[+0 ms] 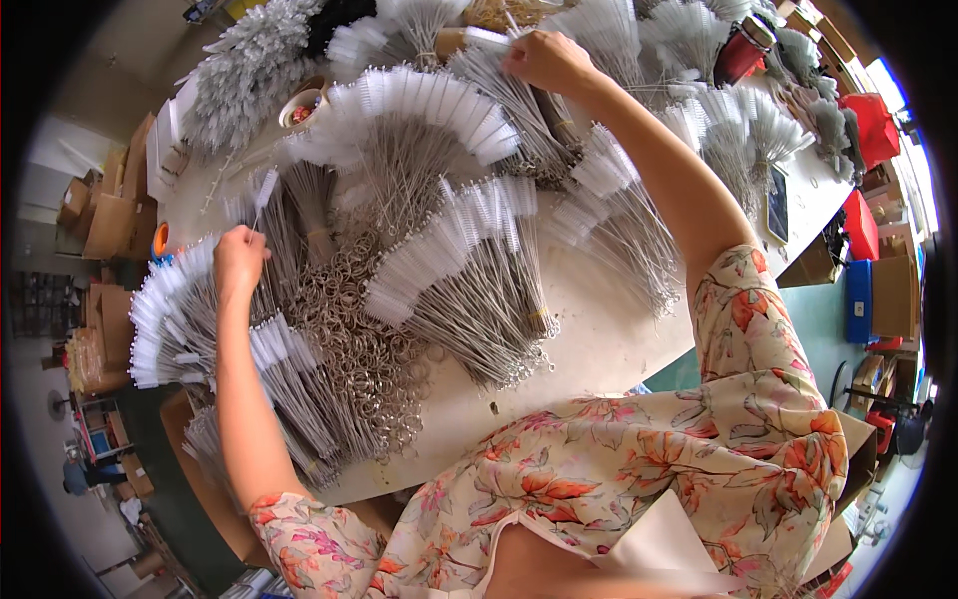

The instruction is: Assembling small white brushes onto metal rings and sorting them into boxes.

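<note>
My left hand (239,262) is closed round the thin stem of a wire cleaning brush (266,188), its white bristle end pointing up. Below and beside that hand lies a fanned bunch of similar brushes (165,319). My right arm stretches to the far side of the table, where my right hand (551,62) is pinched shut among more brushes (494,75). What its fingers grip is hidden. Between my arms spreads a heap of small metal rings (349,309), with a large bundle of white-tipped brushes (469,270) to its right.
More brush bundles (399,110) cover the pale table (599,349). A grey bristly pile (254,75) stands at the far left. A dark red flask (743,50) and a phone (777,205) are on the right. Cardboard boxes (110,220) stand beyond the left edge.
</note>
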Available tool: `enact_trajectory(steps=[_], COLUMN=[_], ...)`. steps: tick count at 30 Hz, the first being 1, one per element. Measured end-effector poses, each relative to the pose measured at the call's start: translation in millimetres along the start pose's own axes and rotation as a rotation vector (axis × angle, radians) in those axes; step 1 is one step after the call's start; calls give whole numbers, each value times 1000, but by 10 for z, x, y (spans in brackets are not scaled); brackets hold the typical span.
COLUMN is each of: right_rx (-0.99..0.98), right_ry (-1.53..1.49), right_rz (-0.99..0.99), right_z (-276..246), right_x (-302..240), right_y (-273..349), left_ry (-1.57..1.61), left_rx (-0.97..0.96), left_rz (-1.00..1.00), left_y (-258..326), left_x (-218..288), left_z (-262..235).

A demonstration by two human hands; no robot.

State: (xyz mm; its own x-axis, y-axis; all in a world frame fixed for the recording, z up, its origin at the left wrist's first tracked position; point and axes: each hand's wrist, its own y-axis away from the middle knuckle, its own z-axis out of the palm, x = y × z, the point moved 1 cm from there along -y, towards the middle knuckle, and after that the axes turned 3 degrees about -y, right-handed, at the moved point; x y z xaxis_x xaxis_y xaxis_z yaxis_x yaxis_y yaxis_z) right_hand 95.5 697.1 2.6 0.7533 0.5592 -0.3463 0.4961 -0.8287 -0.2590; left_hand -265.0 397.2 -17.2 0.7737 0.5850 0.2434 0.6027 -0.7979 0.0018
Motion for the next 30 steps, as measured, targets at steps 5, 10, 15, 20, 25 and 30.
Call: enact_trajectory(steps=[5,10,15,20,25,30], right_rx=[-223,-259,-226,-277,-208,114], right_ry=[-55,-10,-11,15,-134,-244], right_rz=[-15,20,41,-21,32,30], right_z=[194,273,230,142,272,85], right_x=[115,106,35,43,197,212], right_y=[38,-24,107,145,43,-80], left_ry=[92,308,1002,1156,1015,1126], left_rx=[123,223,126,56,245,181], left_rz=[-34,-16,-145,-92,-55,-115], left_y=[31,101,493,1063,1540,2008], left_x=[-94,-136,164,440,410,407], left_z=[131,-4,-264,-406,-323,-511])
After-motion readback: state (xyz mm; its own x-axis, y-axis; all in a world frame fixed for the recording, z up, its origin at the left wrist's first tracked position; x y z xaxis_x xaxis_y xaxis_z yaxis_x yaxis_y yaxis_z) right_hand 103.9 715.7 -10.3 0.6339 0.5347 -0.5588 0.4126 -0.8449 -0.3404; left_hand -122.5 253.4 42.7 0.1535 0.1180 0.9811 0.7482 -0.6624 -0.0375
